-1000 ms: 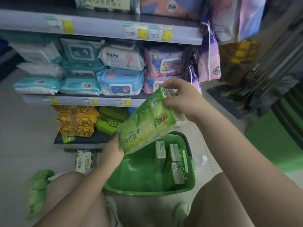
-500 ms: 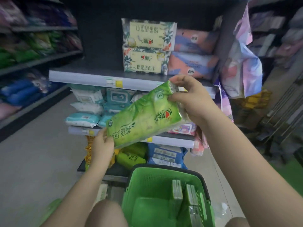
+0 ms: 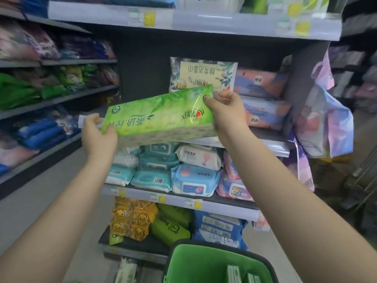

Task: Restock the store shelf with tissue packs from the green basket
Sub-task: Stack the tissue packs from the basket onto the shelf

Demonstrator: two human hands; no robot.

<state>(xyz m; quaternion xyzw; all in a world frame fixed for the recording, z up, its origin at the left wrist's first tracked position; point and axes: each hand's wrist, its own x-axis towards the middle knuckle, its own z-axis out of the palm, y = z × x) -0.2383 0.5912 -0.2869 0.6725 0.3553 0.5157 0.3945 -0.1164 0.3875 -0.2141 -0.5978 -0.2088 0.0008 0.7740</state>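
You've got the green tissue pack (image 3: 161, 117) held up by both ends, left hand (image 3: 98, 133) and right hand (image 3: 226, 113), tilted in front of the shelf (image 3: 271, 139) with its cream and pink packs, and the green basket (image 3: 195, 262) sits down below.

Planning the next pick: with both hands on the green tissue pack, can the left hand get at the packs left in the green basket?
Probably not yet. The left hand grips one end of the green tissue pack, raised at shelf height, with the right hand on the other end. The green basket sits low, its top open, once the pack is shelved.
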